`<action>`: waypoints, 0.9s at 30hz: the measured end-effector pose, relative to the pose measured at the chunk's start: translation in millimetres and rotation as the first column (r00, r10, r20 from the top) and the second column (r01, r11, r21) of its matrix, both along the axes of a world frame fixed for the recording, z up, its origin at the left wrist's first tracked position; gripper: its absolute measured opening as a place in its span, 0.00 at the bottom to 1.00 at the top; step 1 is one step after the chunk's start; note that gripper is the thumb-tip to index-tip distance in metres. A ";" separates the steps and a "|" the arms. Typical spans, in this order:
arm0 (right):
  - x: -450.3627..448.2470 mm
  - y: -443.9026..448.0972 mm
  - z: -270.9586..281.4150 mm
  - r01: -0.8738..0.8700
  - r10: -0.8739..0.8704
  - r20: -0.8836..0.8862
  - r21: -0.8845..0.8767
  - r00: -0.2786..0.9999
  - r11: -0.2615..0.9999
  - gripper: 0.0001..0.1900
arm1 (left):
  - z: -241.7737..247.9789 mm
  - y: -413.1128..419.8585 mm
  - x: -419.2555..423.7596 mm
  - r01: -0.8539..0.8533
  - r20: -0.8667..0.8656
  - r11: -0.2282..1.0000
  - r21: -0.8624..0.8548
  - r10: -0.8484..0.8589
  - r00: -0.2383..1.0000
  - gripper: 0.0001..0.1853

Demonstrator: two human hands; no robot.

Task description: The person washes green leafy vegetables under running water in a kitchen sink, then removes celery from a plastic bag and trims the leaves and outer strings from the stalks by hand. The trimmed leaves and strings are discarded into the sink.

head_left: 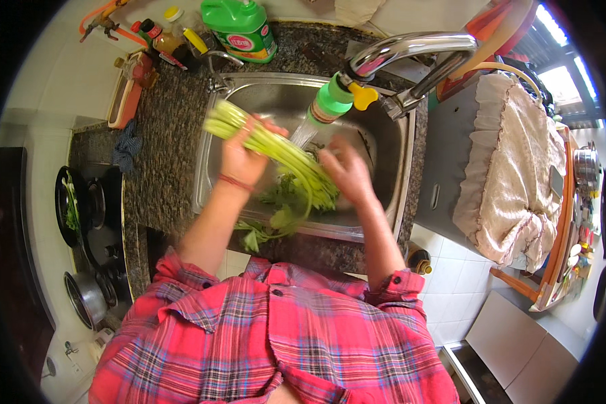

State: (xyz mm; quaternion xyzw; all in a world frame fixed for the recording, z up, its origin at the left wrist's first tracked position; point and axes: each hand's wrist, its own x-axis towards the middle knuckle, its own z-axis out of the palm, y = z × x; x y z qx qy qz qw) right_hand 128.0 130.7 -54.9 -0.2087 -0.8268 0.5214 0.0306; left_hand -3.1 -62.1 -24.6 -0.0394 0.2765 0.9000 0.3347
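Observation:
A bunch of celery (283, 154) lies slantwise over a stainless steel sink (389, 197), its pale stalk ends at the upper left and its leaves low over the basin. My left hand (243, 154) is closed around the stalks near their cut ends. Beside the leafy part is my right hand (347, 169), blurred, with fingers spread; whether it touches the celery is unclear. Water (304, 132) runs from a green faucet nozzle (329, 102) between my hands. One bent stem with leaves (252, 236) hangs over the sink's front edge.
The curved chrome faucet (414, 48) arches over the sink's back right, with a yellow lever (363, 96). A green jug (242, 33) and bottles (166, 43) line the back. At the left, a pan (70, 207) holding greens sits on the stove; a cloth-covered appliance (444, 161) stands right.

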 end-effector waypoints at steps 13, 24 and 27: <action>-45.8 39.8 67.6 -0.115 0.012 -0.326 -0.298 0.945 0.947 0.46 | 159.9 -53.7 -46.9 0.249 -0.708 0.956 0.155 -0.068 0.703 0.14; -40.9 -100.9 74.7 0.114 0.004 -0.464 0.226 0.886 0.968 0.21 | 134.9 -16.4 -7.7 0.041 -0.696 0.996 0.083 0.029 0.718 0.35; -42.9 -112.5 52.5 0.207 -0.033 -0.428 0.368 0.903 0.906 0.22 | 100.9 -19.2 14.2 0.000 -0.525 0.996 0.087 0.046 0.850 0.41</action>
